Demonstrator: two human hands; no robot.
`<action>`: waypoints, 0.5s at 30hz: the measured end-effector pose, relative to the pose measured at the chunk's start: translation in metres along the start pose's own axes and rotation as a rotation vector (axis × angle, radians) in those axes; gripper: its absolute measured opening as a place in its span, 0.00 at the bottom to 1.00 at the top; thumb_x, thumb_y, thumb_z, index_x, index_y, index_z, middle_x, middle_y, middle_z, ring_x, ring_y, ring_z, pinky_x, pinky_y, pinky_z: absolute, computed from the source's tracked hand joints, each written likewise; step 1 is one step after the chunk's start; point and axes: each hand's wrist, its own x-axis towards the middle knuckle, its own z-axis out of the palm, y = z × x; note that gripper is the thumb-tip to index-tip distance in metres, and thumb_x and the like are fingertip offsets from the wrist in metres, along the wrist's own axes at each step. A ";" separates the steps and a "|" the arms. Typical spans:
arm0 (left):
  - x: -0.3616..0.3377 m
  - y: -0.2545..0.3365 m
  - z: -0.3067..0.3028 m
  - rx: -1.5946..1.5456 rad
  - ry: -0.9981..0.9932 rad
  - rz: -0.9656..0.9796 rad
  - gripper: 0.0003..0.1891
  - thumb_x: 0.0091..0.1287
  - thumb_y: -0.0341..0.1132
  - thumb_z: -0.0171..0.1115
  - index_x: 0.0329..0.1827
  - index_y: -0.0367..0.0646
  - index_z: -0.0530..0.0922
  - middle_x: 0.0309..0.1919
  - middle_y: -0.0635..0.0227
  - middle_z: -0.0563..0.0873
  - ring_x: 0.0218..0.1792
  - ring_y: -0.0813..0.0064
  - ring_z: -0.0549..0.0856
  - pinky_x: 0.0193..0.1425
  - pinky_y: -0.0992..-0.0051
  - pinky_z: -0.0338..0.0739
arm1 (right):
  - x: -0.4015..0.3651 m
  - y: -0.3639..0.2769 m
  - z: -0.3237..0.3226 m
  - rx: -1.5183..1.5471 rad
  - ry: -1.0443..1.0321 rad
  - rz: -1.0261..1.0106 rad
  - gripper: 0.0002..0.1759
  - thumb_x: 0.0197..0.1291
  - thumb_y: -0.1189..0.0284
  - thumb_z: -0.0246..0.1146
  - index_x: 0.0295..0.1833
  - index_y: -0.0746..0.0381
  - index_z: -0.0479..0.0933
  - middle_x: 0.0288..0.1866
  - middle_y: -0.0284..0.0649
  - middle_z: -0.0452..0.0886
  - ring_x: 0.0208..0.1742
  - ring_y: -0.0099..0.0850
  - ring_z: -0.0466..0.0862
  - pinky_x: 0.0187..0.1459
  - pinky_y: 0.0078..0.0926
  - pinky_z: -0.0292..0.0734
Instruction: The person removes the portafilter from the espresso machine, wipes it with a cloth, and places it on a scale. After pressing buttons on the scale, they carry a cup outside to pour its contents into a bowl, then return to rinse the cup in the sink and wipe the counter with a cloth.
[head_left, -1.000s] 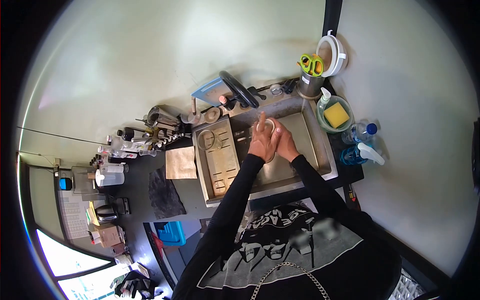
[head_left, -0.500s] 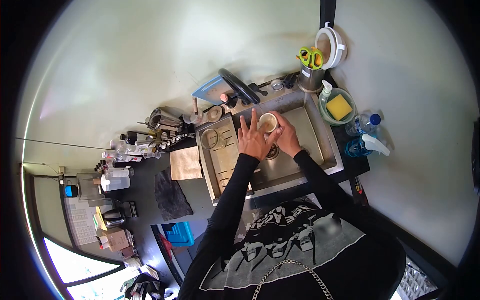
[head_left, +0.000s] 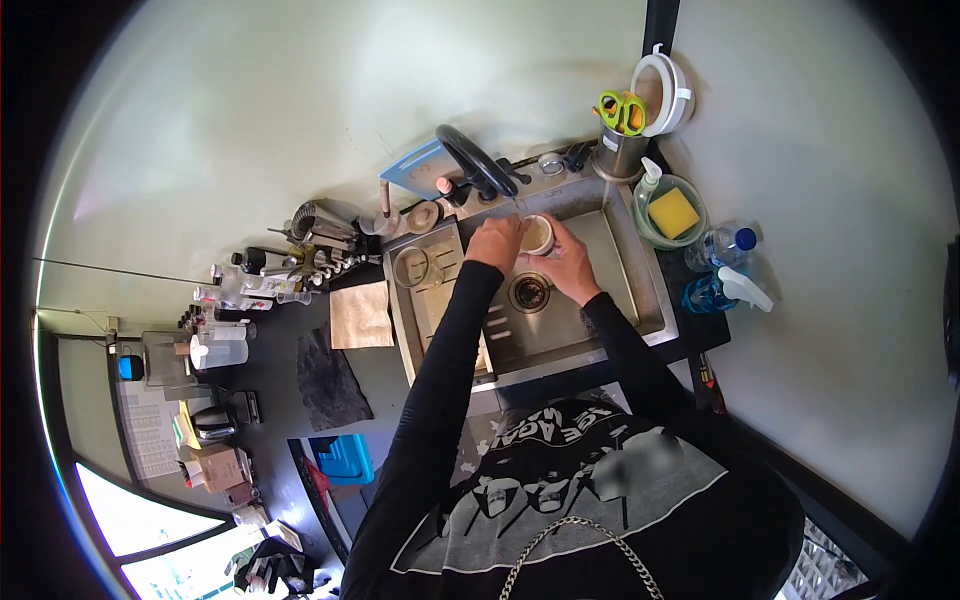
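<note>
Over the sink, my right hand (head_left: pixel 570 266) holds a small pale cup (head_left: pixel 538 236) from its right side, with the open mouth facing up toward me. My left hand (head_left: pixel 496 244) is closed, its curled fingers against the cup's left rim; the fingertips are partly hidden. Just above both hands is the end of a black faucet (head_left: pixel 474 160). Below the cup, the drain (head_left: pixel 529 293) shows in the floor of the metal sink (head_left: pixel 612 300). A clear glass (head_left: pixel 415 268) rests on the slotted drainboard left of my left hand.
At the right stand a bowl (head_left: pixel 644 226) with a yellow sponge (head_left: pixel 674 214), a bottle (head_left: pixel 720 248) and a spray bottle (head_left: pixel 715 291). Scissors (head_left: pixel 622 112) sit in a metal container (head_left: pixel 620 158). A brown cloth (head_left: pixel 362 315), dark cloth (head_left: pixel 332 380) and bar tools (head_left: pixel 325 250) lie left.
My left hand has gone from spread fingers to curled ones at the cup's rim. The drain is now more exposed below the hands. The view has shifted slightly.
</note>
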 end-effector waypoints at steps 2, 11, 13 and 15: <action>-0.008 0.024 -0.013 -0.014 -0.001 -0.120 0.12 0.71 0.41 0.60 0.48 0.43 0.82 0.42 0.53 0.87 0.42 0.48 0.87 0.45 0.54 0.81 | -0.001 0.001 0.002 -0.013 0.022 0.018 0.40 0.50 0.76 0.78 0.70 0.61 0.72 0.62 0.45 0.82 0.59 0.33 0.84 0.57 0.30 0.82; -0.022 0.055 -0.001 -0.247 0.403 0.125 0.18 0.68 0.48 0.64 0.49 0.42 0.85 0.61 0.53 0.81 0.68 0.39 0.72 0.70 0.50 0.70 | 0.008 0.009 -0.006 -0.044 0.053 0.101 0.31 0.59 0.82 0.67 0.70 0.63 0.72 0.58 0.45 0.84 0.58 0.32 0.84 0.56 0.29 0.80; -0.031 0.055 -0.021 -0.160 0.356 0.035 0.20 0.68 0.49 0.65 0.51 0.43 0.85 0.63 0.52 0.79 0.67 0.39 0.73 0.70 0.50 0.71 | 0.012 0.005 -0.008 -0.080 0.014 -0.009 0.31 0.60 0.83 0.65 0.70 0.63 0.71 0.58 0.45 0.84 0.58 0.32 0.84 0.57 0.29 0.80; -0.033 0.049 -0.020 -0.143 0.347 -0.039 0.20 0.68 0.49 0.64 0.53 0.42 0.85 0.65 0.50 0.77 0.65 0.38 0.74 0.69 0.51 0.71 | 0.009 0.000 -0.007 -0.213 0.025 -0.083 0.33 0.58 0.84 0.65 0.71 0.64 0.70 0.59 0.44 0.84 0.58 0.33 0.84 0.57 0.30 0.80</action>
